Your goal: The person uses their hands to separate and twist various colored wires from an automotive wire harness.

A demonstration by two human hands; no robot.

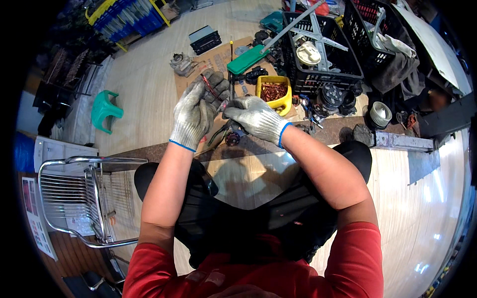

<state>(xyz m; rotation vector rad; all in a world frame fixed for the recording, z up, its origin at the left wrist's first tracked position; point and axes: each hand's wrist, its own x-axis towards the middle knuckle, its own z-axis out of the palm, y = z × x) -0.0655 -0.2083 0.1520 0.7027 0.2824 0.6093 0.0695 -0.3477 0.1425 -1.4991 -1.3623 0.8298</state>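
My left hand (191, 114), in a grey-white knit glove with blue cuff, curls palm-up around a thin reddish, copper-like strand (210, 87). My right hand (256, 120), gloved alike, is closed by the strand's lower end; what its fingertips pinch is too small to make out. Just right of them sits a yellow plastic container (281, 108) holding several copper-coloured pieces (273, 91). Below my hands lie a dark round part (232, 139) and what looks like a dark-handled tool (216, 135), on cardboard (179, 83) spread over the floor.
Black crates (323, 79) with metal and plastic parts stand at right, near a white fan wheel (380, 114) and a metal beam (405, 141). A green flat-headed tool (246, 59) lies ahead. A green stool (103, 111) and chrome chair (69, 188) are at left.
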